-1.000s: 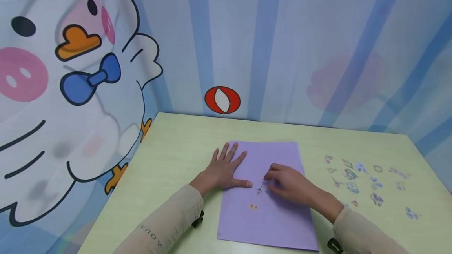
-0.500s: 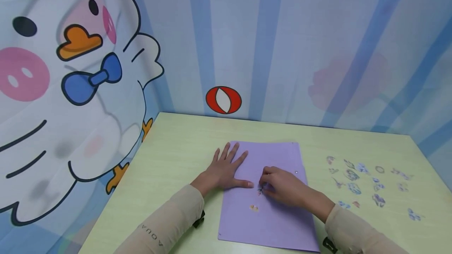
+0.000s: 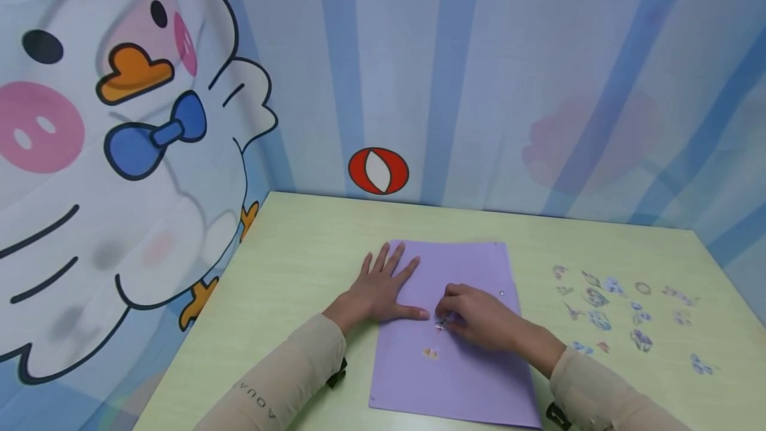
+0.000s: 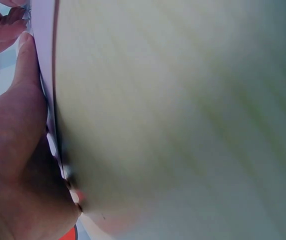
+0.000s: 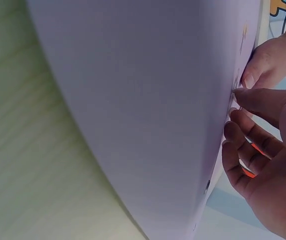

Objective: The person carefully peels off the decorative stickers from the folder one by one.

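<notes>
A purple folder-like sheet lies on the table. My left hand rests flat on its left side, fingers spread and thumb pointing right. Just beyond that thumb is a small sprig-shaped sticker, with a faint shine on it. My right hand is over the middle of the sheet, its thumb and forefinger pinching at this sticker; the other fingers are loosely curled, as the right wrist view shows. The fingertips partly hide the sticker. Below it on the sheet sits a small yellowish sticker.
Several small flower and leaf stickers are spread on the pale yellow table to the right of the sheet. A small round fastener shows near the sheet's right edge. A printed cloth hangs behind the table.
My right hand has moved slightly left and closed its fingertips onto the sprig sticker, uncovering the round fastener. In the last half second it has barely shifted. My left hand stays put.
</notes>
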Motion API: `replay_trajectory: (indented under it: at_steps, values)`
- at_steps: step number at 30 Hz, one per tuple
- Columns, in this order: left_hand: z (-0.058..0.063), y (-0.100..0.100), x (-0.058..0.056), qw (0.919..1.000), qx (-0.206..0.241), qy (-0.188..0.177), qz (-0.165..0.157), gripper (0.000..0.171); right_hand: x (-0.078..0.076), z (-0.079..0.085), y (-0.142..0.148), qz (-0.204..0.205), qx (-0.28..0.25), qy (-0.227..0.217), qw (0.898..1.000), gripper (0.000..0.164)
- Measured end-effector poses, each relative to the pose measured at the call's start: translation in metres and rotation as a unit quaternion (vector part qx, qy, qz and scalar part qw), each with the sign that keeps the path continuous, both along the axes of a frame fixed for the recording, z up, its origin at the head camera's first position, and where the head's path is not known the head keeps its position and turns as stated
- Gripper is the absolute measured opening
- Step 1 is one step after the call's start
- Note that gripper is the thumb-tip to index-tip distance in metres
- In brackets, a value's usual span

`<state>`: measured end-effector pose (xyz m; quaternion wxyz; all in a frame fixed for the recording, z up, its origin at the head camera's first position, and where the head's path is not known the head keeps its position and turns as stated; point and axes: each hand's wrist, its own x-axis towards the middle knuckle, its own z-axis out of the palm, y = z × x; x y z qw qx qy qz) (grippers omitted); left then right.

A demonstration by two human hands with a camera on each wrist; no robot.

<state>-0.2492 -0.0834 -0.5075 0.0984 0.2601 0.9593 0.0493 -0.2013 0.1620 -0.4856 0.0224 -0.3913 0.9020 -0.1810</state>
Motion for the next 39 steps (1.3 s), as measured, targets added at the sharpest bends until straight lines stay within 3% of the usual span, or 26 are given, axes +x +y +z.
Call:
replay_trajectory:
  at_steps: [21,39]
  values:
    - [-0.0005,-0.0012,0.0003,1.0000,0.007,-0.002,0.001,0.112,0.0010,0.0020,-0.0003,0.016,-0.013,-0.007,1.000,0.015]
    - [-0.0024,-0.0013,-0.0011,0.9999,0.010,-0.006,0.001,0.112,0.0045,0.0035,0.0016,-0.011,-0.007,-0.011,1.000,0.018]
